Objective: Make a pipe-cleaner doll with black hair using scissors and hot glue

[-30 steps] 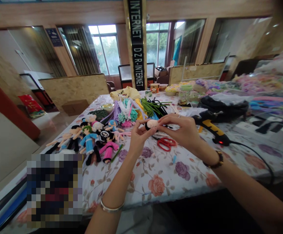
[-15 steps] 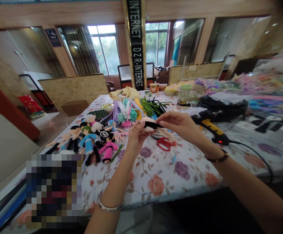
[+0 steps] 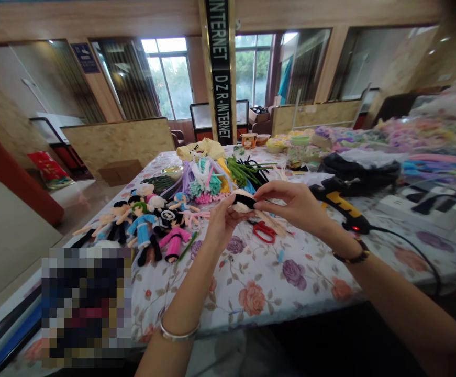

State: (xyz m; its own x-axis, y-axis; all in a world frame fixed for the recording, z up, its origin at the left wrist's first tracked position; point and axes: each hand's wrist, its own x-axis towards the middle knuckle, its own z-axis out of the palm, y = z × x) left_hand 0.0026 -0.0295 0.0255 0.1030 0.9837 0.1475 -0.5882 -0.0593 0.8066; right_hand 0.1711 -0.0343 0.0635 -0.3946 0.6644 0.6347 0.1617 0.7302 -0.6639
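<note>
My left hand [image 3: 220, 224] is closed around a small cream doll's head [image 3: 242, 208], held above the table. A black fuzzy strip [image 3: 245, 199] lies in a curve across the head. At its right end, the thumb and fingertips of my right hand [image 3: 296, 205] pinch the black strip. Peach fuzzy stems [image 3: 273, 223] hang below the head toward the right; whether they join it I cannot tell. Red-handled scissors [image 3: 264, 232] lie on the tablecloth just under my hands.
Several fuzzy dolls [image 3: 143, 228] lie to the left. Bundles of coloured chenille stems [image 3: 204, 180] sit behind my hands. A black and yellow glue gun [image 3: 341, 207] with a lit red light and a cable stands right. A black bag [image 3: 363, 170] lies behind it on the flowered tablecloth [image 3: 251, 275].
The black strip was straighter and stuck out toward my right hand; now it bends closely over the head. My right hand has shifted slightly downward.
</note>
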